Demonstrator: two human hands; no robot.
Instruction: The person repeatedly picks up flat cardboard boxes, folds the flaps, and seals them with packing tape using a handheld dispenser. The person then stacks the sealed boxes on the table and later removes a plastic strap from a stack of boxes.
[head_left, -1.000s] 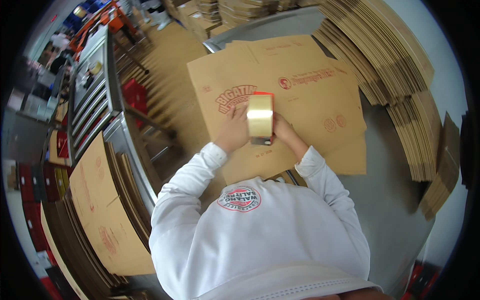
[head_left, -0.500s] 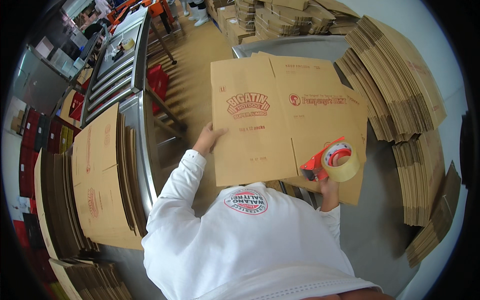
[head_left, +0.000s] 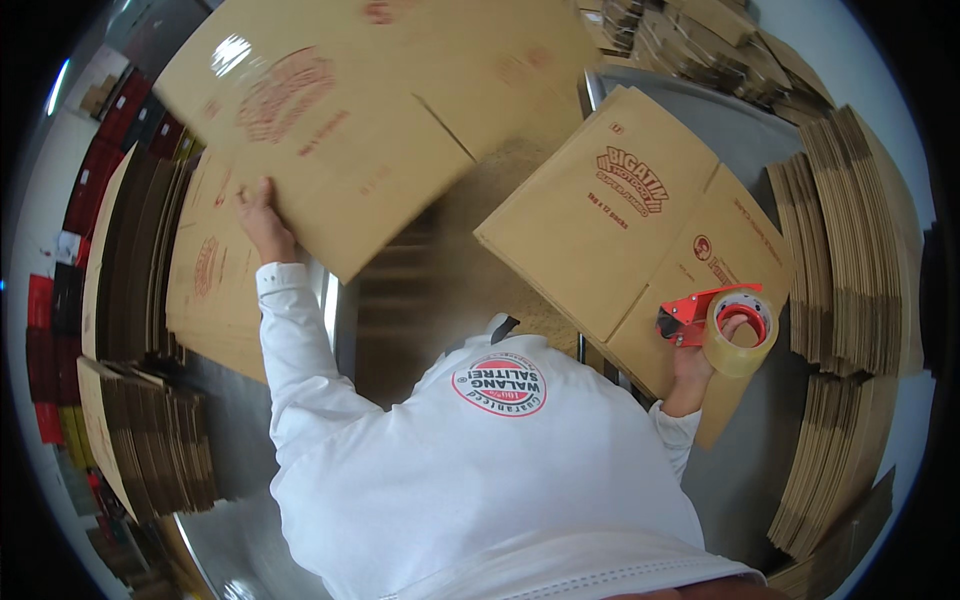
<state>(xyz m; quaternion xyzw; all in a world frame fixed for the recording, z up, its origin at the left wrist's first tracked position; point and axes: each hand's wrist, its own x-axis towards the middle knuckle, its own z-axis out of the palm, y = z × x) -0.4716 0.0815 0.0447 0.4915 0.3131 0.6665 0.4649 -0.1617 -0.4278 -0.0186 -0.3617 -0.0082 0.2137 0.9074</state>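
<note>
The person's left grip (head_left: 268, 225) is at the near edge of a large flattened carton (head_left: 350, 160), thumb against the board's rim; whether the fingers are closed beneath it cannot be told through the blur. The carton spreads upward and to the right of that grip, raised and tilted, with red print on its face and a slit running in from its near edge. It looks light for its area, stiff along its length but apt to flex or fold at its creases, with a dry surface that should not slip much; a hold near the middle of an edge, away from the slit, would probably keep it flattest. The right grip (head_left: 690, 372) is wrapped around a red tape dispenser (head_left: 683, 318), a finger showing through the core of its roll of clear tape (head_left: 738, 362). That tool seems compact and rigid, heavier on the roll's side, best taken by its handle, clear of the cutting end. Just beneath and to the left of the right grip lies a pile of flattened cartons (head_left: 560, 225), skewed on a grey metal worktop (head_left: 725, 490). Beyond the right grip, farther right, stand tall bundles of folded cardboard (head_left: 865, 260). Below the left grip and to its left are printed carton blanks (head_left: 215, 315), with red crates (head_left: 95, 185) well beyond them.
</note>
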